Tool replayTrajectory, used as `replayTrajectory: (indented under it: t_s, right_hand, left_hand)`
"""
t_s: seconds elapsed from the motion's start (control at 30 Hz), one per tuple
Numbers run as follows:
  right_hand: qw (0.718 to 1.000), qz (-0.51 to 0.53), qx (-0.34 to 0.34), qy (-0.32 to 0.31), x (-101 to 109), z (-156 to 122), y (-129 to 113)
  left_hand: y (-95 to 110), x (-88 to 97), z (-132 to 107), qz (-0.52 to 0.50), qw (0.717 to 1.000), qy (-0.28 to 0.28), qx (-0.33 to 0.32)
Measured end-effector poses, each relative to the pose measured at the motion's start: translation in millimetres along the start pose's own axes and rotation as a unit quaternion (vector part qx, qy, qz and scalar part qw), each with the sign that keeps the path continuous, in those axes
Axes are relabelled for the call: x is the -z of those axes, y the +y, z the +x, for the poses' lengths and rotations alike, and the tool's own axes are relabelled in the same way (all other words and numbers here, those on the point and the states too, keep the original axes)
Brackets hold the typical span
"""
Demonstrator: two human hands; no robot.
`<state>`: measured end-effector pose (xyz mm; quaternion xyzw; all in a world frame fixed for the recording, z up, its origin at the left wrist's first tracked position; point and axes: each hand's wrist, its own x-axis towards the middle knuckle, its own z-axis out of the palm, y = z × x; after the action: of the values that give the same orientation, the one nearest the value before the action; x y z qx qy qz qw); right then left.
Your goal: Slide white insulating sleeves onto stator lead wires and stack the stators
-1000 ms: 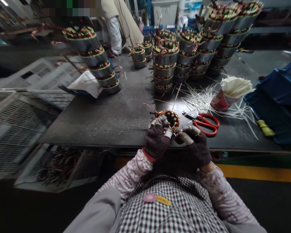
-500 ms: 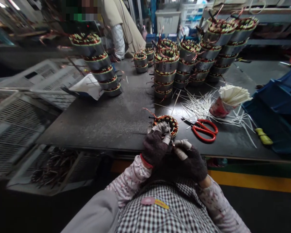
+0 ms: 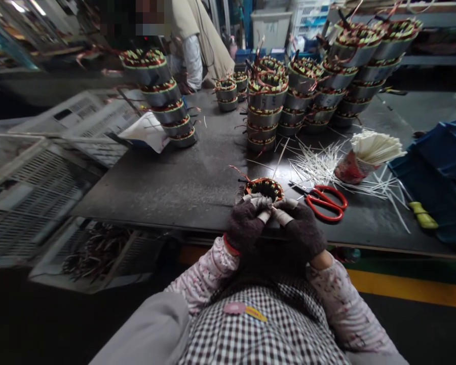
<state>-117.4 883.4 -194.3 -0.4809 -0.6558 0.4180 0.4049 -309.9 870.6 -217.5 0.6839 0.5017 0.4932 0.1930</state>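
A motor stator (image 3: 264, 186) with copper windings lies near the table's front edge, directly ahead of my hands. My left hand (image 3: 248, 219), in a dark glove with taped fingertips, is closed over the near rim of this stator. Against it, thumb to thumb, my right hand (image 3: 301, 225) is pinched at the same rim; what lies between its fingertips is too small and covered to make out. Red-handled scissors (image 3: 327, 203) rest right of the stator, blades partly apart. Thin white strips (image 3: 313, 162) are scattered behind them, by a cup (image 3: 351, 167) packed with more strips.
Stacked stators (image 3: 266, 119) stand at the back, and another stack (image 3: 171, 111) at the left. Blue bins (image 3: 441, 177) and a yellow-green handle (image 3: 422, 215) are at the right. White crates (image 3: 19, 197) flank the table's left edge. A co-worker's sleeve (image 3: 192, 61) shows behind.
My right hand has moved up to the stator's near rim and now meets my left. The white strip that showed between my hands is hidden. The view has shifted slightly.
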Motion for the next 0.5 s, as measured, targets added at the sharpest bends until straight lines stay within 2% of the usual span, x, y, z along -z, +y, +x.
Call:
replayTrajectory:
  t_s: [0.1, 0.23, 0.37, 0.43, 0.5]
  right_hand:
    - [0.999, -0.031, 0.031, 0.017, -2, -2, 2]
    - [0.971, -0.129, 0.182, 0.081, -3, -5, -2]
    - [0.930, -0.158, 0.319, 0.096, 2, -4, -16]
    - [0.922, -0.136, 0.343, 0.116, 4, -3, -23]
    - [0.936, -0.091, 0.317, 0.121, 4, -1, -24]
  left_hand:
    - [3, 4.5, 0, 0.018, 0.999, -0.029, -0.015]
    - [7, 10.0, 1, 0.016, 0.999, -0.041, -0.009]
    - [7, 10.5, 3, 0.015, 0.999, -0.045, -0.016]
    - [6, 9.2, 5, 0.007, 0.998, -0.044, -0.036]
    - [5, 7.7, 6, 0.031, 0.997, -0.043, -0.054]
